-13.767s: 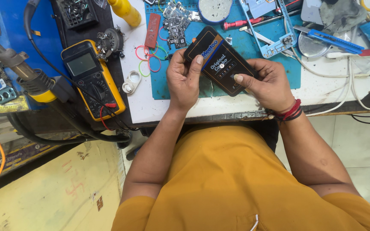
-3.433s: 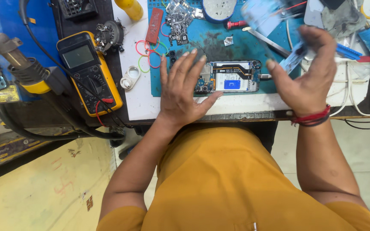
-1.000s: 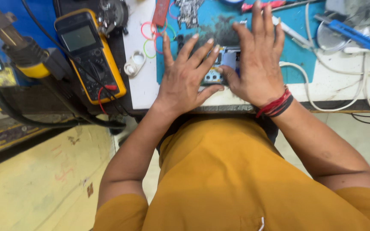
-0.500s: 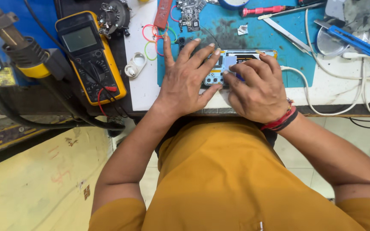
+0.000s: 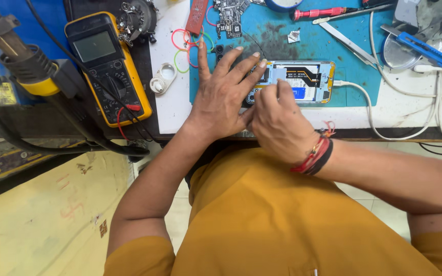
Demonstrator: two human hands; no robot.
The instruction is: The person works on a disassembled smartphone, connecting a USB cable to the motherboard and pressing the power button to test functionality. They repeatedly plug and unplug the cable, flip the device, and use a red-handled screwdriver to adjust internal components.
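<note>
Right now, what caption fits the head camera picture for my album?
Left hand flat on an opened phone while right hand works inside it, beside a yellow multimeter.

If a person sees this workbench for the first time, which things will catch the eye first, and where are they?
In the middle, the left hand lies flat with spread fingers on an opened phone on the blue mat, while the right hand works at the phone's near edge. At the left lies a yellow multimeter. A red-handled screwdriver lies at the top edge.
</note>
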